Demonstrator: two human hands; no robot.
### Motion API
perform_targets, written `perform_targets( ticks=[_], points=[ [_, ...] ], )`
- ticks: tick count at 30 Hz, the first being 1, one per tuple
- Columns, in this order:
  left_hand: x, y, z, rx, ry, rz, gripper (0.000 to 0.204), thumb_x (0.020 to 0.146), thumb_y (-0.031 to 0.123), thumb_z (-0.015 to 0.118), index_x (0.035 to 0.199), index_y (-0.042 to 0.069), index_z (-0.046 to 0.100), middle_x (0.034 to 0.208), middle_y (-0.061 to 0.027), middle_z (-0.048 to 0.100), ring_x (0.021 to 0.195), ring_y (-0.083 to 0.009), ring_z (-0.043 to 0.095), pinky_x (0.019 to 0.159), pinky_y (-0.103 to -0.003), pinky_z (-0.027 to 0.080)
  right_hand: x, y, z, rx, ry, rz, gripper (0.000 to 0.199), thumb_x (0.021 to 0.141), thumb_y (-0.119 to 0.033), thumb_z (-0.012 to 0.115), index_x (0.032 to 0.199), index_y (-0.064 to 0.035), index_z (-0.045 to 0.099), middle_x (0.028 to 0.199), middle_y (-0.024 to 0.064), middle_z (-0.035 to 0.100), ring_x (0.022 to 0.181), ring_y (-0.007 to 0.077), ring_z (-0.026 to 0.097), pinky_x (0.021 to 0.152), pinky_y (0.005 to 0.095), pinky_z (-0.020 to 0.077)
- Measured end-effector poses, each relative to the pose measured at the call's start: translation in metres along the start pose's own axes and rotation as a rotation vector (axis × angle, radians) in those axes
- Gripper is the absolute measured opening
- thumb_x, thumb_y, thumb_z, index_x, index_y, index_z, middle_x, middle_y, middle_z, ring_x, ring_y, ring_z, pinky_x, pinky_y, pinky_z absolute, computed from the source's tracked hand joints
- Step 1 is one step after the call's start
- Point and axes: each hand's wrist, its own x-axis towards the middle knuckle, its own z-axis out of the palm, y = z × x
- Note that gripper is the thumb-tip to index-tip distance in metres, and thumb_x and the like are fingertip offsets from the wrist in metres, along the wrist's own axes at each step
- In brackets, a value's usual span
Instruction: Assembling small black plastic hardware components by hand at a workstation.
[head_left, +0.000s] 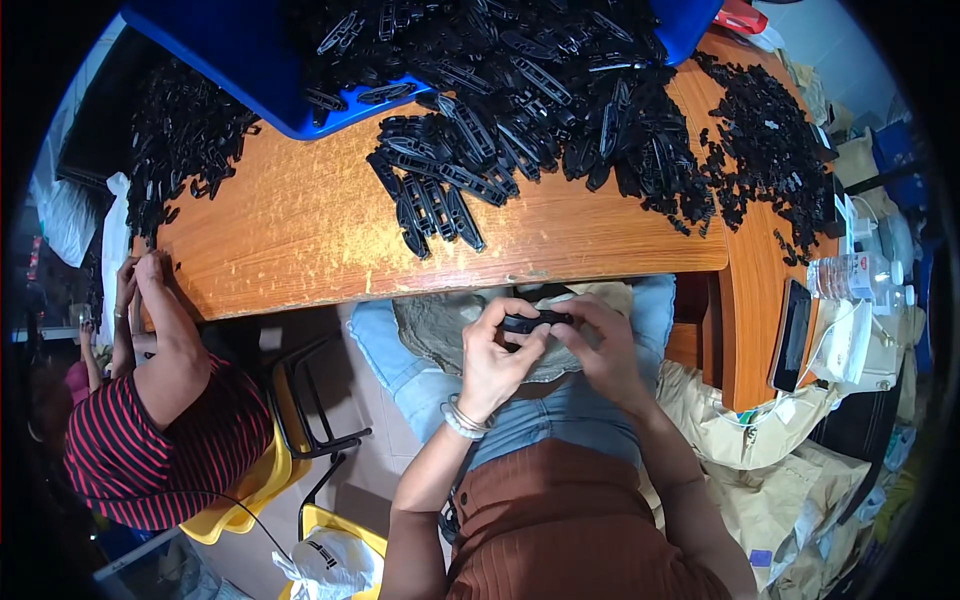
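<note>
the black plastic piece [537, 322] lies crosswise over the lap, just below the near edge of the counter [300, 230], its long axis running left to right between the two hands. the left hand [492, 358] curls closed around its left end, thumb on top; the right hand [600, 345] pinches the right end with bent fingers. both touch it, neither nearer. the heap of like black pieces [520, 120] sits ahead on the counter, well apart.
</note>
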Motion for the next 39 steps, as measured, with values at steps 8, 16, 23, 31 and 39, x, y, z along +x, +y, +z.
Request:
perform_targets(
  ticks=[8, 16, 23, 31, 39],
  points=[
    [0.005, -0.013, -0.028, 0.294, -0.261, -0.049, 0.058, 0.081, 0.031, 0.068, 0.123, -0.002, 0.049, 0.101, -0.0185, 0.063, 0.094, -0.0253, 0.062, 0.08, -0.031, 0.047, -0.008, 0.043, -0.008, -0.014, 0.013, 0.154, 0.029, 0.078, -0.006, 0.064, 0.106, 0.0026, 0.06, 0.088, 0.0108, 0.06, 0.077, 0.0206, 0.059, 0.074, 0.0299, 0.0462],
    [-0.036, -0.062, -0.089, 1.303, -0.725, 0.035, 0.041, 0.07, 0.022, 0.066, 0.106, 0.002, 0.06, 0.08, -0.0165, 0.062, 0.078, -0.032, 0.061, 0.069, -0.039, 0.05, -0.054, 0.087, -0.031, -0.645, -0.639, 0.134, 0.034, 0.079, -0.021, 0.063, 0.103, 0.0032, 0.06, 0.097, 0.0202, 0.061, 0.089, 0.0384, 0.059, 0.081, 0.0425, 0.0464],
    [-0.082, 0.004, -0.029, 1.043, -0.673, 0.809, 0.027, 0.068, 0.011, 0.058, 0.094, 0.003, 0.061, 0.06, -0.0032, 0.052, 0.056, -0.0173, 0.055, 0.054, -0.031, 0.043, -0.013, 0.049, -0.033, -0.849, -0.932, 0.031, 0.051, 0.068, -0.019, 0.069, 0.113, -0.0008, 0.055, 0.105, 0.018, 0.057, 0.101, 0.0347, 0.054, 0.088, 0.041, 0.0423],
    [-0.101, 0.023, -0.065, 1.2, -0.593, 0.583, 0.038, 0.064, 0.012, 0.058, 0.101, 0.003, 0.059, 0.066, -0.0025, 0.05, 0.061, -0.0189, 0.053, 0.061, -0.03, 0.043, 0.014, 0.049, -0.042, -0.76, -1.001, 0.01, 0.056, 0.068, -0.043, 0.067, 0.111, -0.008, 0.059, 0.105, 0.0143, 0.061, 0.11, 0.0301, 0.052, 0.104, 0.051, 0.0217],
    [-0.111, -0.026, -0.099, 1.087, -0.592, 0.121, 0.026, 0.082, 0.028, 0.061, 0.089, 0.004, 0.069, 0.069, -0.0127, 0.063, 0.059, -0.0264, 0.06, 0.054, -0.037, 0.049, -0.053, 0.068, -0.073, -1.407, -0.683, -0.15, 0.023, 0.081, -0.023, 0.052, 0.084, -0.0053, 0.065, 0.09, 0.0137, 0.064, 0.113, 0.0369, 0.049, 0.104, 0.0645, 0.0089]
  ],
)
